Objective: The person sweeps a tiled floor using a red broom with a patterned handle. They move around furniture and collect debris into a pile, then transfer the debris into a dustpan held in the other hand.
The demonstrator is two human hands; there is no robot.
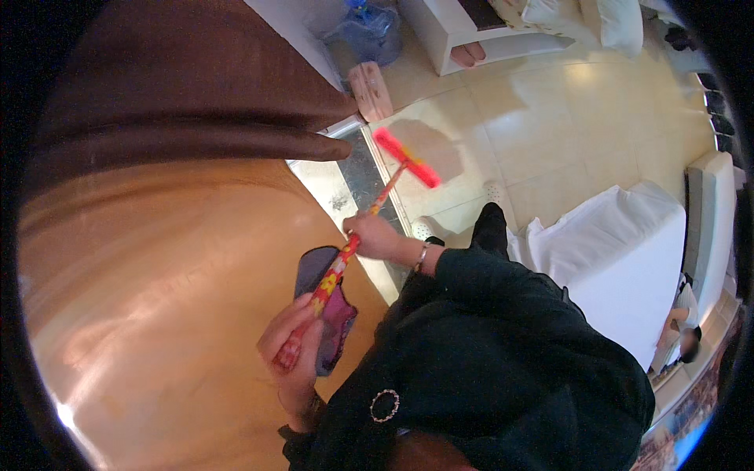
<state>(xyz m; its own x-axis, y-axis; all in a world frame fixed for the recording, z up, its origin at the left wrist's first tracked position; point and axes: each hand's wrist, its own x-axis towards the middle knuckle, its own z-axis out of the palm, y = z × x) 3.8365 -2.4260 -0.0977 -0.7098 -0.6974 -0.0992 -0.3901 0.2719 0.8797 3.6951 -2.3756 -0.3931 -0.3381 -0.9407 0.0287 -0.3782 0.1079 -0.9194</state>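
**Two hands on a broom handle, seen from above**

The person gripped a broom [393, 169] with both hands, its patterned red and yellow handle running diagonally from lower left to upper right. The left hand [294, 345] was wrapped shut around the lower end of the handle, fingers curled over it, near the lower middle of the view. The right hand [373, 235] was closed around the handle further up, roughly at its midpoint, with a bracelet [422, 256] showing at the wrist. The pink brush head [406, 157] lay at the far end of the handle, on or just above the pale tiled floor [565, 118]; whether it touched the tiles could not be told. The head stood just beside a metal door track [365, 177] that separated the tiles from a glossy brown surface [157, 298] filling the left of the view. A dark slipper [326, 310] with a purple lining lay under the handle between the two hands, on the brown surface. The person wore a dark garment [503, 353] with a round brooch [385, 405] at the lower middle. To the right stood a white covered seat [620, 259]. At the top were a white low cabinet [471, 31], a clear water jug [365, 31], and a pinkish slipper [371, 90] on the tiles beside the track.
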